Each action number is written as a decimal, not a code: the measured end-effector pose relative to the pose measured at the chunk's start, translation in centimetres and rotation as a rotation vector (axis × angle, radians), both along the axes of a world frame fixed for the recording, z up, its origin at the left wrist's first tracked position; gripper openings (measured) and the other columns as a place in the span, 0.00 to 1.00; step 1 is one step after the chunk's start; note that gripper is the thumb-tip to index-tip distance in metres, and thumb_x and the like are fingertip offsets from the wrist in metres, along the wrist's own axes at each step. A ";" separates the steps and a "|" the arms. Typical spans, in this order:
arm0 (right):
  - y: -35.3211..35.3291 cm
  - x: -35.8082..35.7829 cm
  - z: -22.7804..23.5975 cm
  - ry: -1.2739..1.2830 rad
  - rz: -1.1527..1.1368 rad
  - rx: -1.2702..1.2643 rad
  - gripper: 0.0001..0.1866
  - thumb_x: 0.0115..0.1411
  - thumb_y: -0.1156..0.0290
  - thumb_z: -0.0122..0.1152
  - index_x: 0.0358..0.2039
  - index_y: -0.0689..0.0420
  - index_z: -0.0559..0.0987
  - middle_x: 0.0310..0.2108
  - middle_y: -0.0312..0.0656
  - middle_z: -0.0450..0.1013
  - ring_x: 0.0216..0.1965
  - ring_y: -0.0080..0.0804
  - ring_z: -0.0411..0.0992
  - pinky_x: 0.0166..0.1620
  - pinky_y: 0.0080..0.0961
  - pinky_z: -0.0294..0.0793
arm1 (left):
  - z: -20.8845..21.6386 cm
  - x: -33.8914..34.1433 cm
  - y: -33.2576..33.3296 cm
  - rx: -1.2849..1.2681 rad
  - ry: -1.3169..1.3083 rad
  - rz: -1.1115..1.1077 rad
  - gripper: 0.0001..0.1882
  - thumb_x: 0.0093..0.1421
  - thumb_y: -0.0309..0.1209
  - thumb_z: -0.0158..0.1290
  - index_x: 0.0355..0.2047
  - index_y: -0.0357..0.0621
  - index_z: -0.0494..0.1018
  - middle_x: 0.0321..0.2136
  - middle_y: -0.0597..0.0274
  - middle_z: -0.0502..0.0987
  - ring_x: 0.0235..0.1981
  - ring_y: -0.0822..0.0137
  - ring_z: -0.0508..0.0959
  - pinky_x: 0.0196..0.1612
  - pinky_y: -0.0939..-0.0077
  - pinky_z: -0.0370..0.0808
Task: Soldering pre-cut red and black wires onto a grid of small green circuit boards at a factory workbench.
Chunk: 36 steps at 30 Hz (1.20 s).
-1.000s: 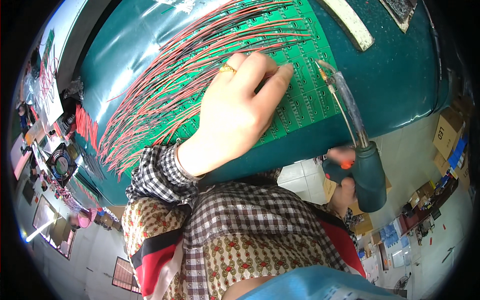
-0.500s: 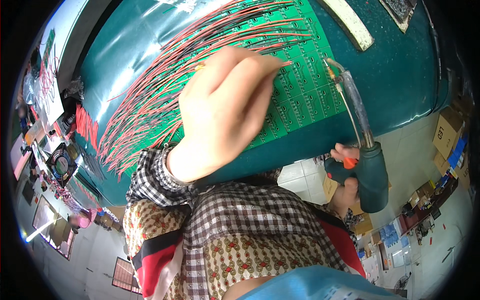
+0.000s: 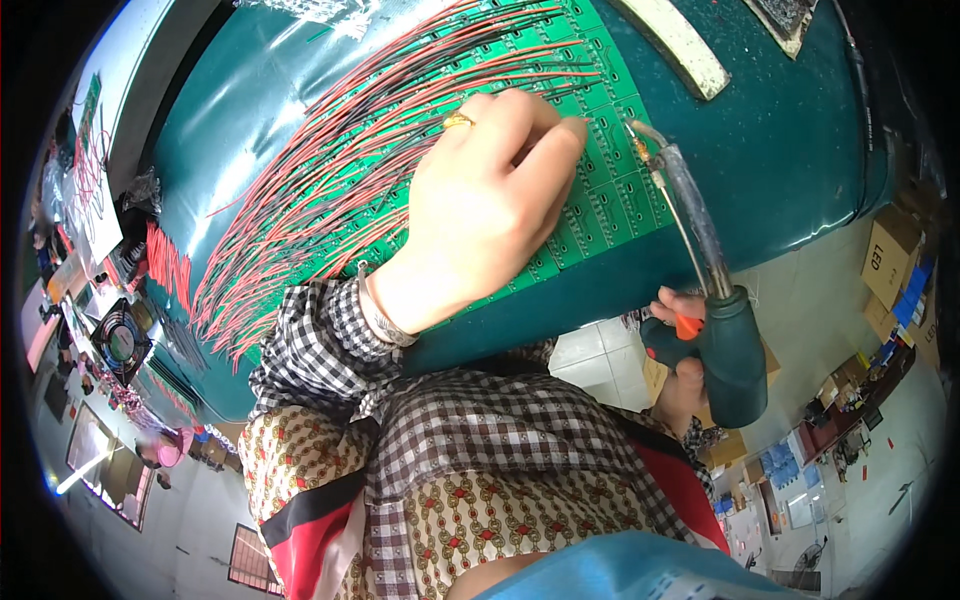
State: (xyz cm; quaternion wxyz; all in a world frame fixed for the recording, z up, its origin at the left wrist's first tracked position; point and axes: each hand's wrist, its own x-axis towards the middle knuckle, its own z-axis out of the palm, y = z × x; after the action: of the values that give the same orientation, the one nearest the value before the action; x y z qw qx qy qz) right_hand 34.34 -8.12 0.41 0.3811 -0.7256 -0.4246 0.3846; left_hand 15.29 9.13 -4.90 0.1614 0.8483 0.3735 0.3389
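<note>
A panel of green circuit boards (image 3: 600,205) lies on the dark green table, with many thin red and black wires (image 3: 300,190) fanned across its left and upper part. Above the panel, my left hand (image 3: 490,200) is closed, thumb and fingers pinched together near the bare board columns. Whatever sits between those fingertips is hidden. My right hand (image 3: 680,390) grips a dark green soldering gun (image 3: 735,360) with a red trigger, at the table's front edge. Its bent tip and the thin solder feed tube reach over the panel's right side, just right of my left fingertips.
A pale curved bar (image 3: 685,50) lies beyond the panel, with a dark flat piece (image 3: 790,20) at the upper right. Red wire bundles (image 3: 168,265) and a small black fan (image 3: 122,340) are at the left. Cardboard boxes (image 3: 893,260) stand at the right.
My left hand has shifted slightly right, closer to the soldering tip. A red wire end that showed at its fingertips is out of sight. The soldering gun has moved a little left.
</note>
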 end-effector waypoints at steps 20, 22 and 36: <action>-1.1 1.2 -2.3 0.364 0.062 0.169 0.29 0.58 0.62 0.76 0.52 0.66 0.76 0.46 0.46 0.77 0.46 0.32 0.76 0.52 0.28 0.78 | 0.5 -0.1 0.1 -0.050 0.012 0.001 0.16 0.48 0.16 0.64 0.39 0.41 0.82 0.32 0.62 0.78 0.31 0.63 0.79 0.32 0.70 0.77; -1.1 0.8 -2.4 0.380 0.053 0.185 0.30 0.58 0.57 0.76 0.51 0.65 0.76 0.46 0.45 0.77 0.50 0.36 0.77 0.55 0.34 0.78 | 0.5 -0.2 0.0 -0.056 0.006 -0.002 0.16 0.48 0.16 0.64 0.39 0.41 0.82 0.32 0.62 0.78 0.31 0.63 0.79 0.32 0.70 0.77; -1.0 1.0 -3.2 0.295 0.082 0.230 0.27 0.56 0.63 0.78 0.50 0.65 0.78 0.42 0.43 0.79 0.45 0.32 0.78 0.53 0.29 0.80 | 0.5 -0.1 0.1 -0.053 0.009 -0.006 0.16 0.48 0.17 0.64 0.39 0.41 0.82 0.33 0.62 0.77 0.32 0.63 0.79 0.32 0.70 0.77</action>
State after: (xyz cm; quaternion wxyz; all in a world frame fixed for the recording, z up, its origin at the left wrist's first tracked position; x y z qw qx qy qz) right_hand 35.35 -9.07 -2.83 0.5037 -0.5952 -0.4346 0.4508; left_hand 15.16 9.27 -4.41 0.1832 0.8462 0.3807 0.3247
